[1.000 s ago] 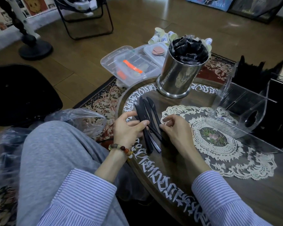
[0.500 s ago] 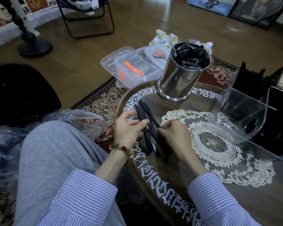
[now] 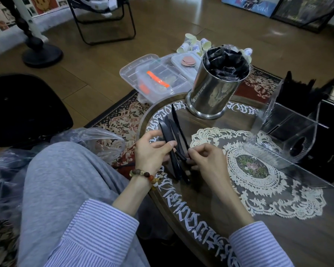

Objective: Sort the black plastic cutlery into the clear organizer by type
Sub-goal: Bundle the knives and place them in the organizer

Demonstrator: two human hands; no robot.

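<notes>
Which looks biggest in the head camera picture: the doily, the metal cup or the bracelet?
1. doily, biggest
2. metal cup
3. bracelet, smallest

The bracelet is nearer the camera and still looks smallest.

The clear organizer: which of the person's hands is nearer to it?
Right. The right hand sits beside the lace doily, closer to the clear organizer; the left hand lies farther away, beyond the black cutlery.

Glossy black plastic knives [image 3: 172, 132] lie near a shiny metal canister [image 3: 212, 95], beside which sit a cream lace doily [image 3: 258, 189] and a clear plastic organizer [image 3: 289, 137].
</notes>
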